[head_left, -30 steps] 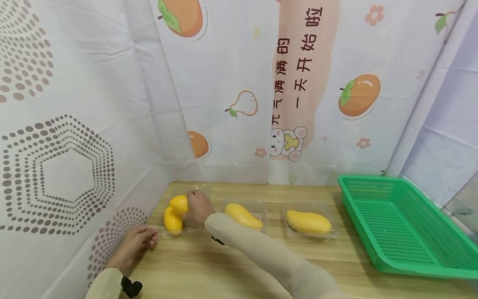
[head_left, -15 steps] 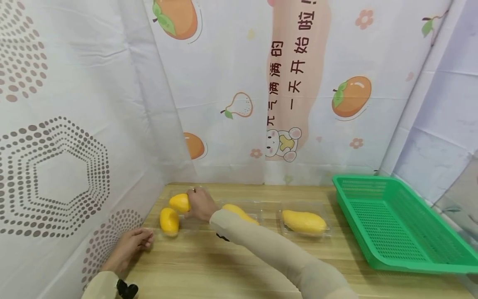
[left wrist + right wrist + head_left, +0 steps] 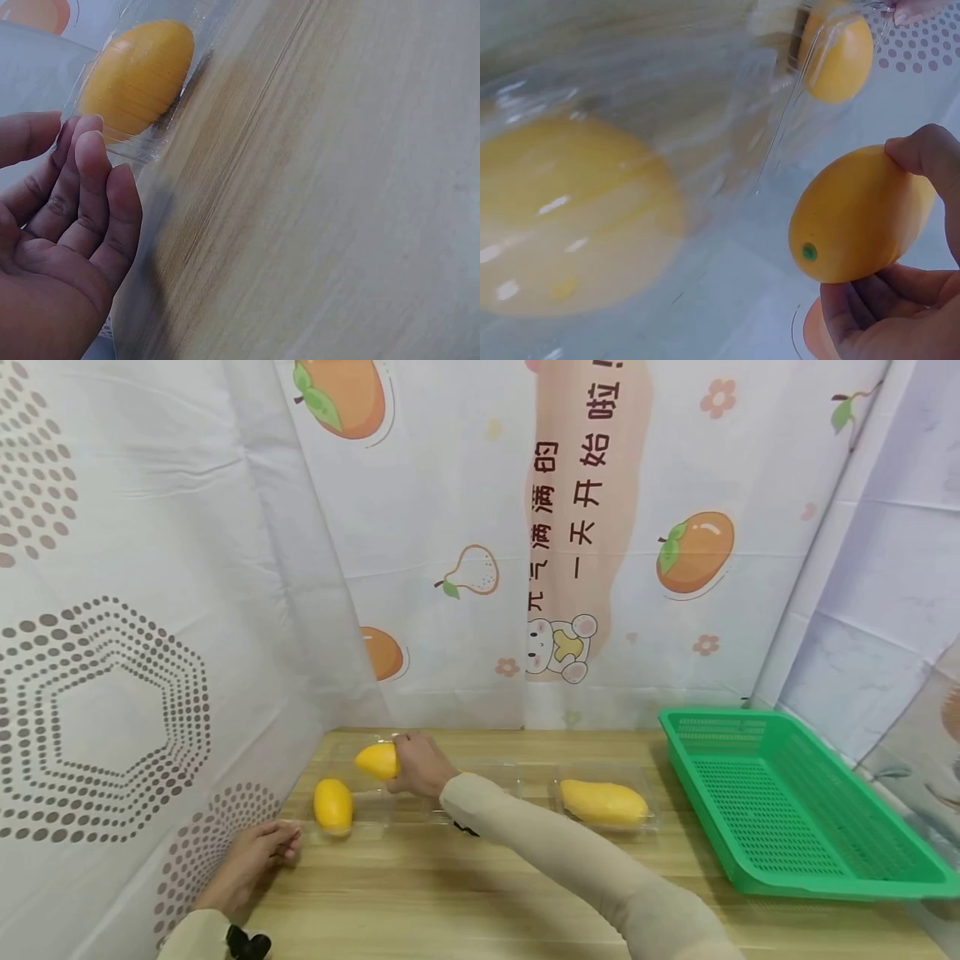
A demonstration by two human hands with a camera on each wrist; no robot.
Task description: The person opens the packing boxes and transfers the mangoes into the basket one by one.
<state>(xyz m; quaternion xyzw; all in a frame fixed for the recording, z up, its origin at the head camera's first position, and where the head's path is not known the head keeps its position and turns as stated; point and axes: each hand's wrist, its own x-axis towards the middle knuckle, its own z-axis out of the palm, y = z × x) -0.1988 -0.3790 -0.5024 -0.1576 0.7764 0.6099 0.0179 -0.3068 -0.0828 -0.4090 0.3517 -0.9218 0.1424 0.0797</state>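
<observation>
My right hand [image 3: 423, 766] grips a smooth yellow mango [image 3: 377, 761] between thumb and fingers, above the back left of the table. In the right wrist view that mango [image 3: 859, 214] shows a green dot at one end. A second yellow mango [image 3: 333, 803] lies at the left end of a clear plastic box [image 3: 371, 831]. At the box's left end, my left hand [image 3: 251, 856] pinches the edge with thumb and fingertips. The left wrist view shows this mango [image 3: 139, 79] under clear plastic just beyond the fingertips.
Another clear box [image 3: 510, 768] sits behind the right forearm, its mango mostly hidden. Right of it, a clear box [image 3: 652, 827] holds a longer yellow mango [image 3: 603, 802]. A green plastic basket [image 3: 738, 868] stands at the right. Printed curtains [image 3: 435, 693] bound the table.
The right hand has drawn its mango away to the right from the mango in the left box, so a gap now separates them. The left hand keeps its place at the box edge.
</observation>
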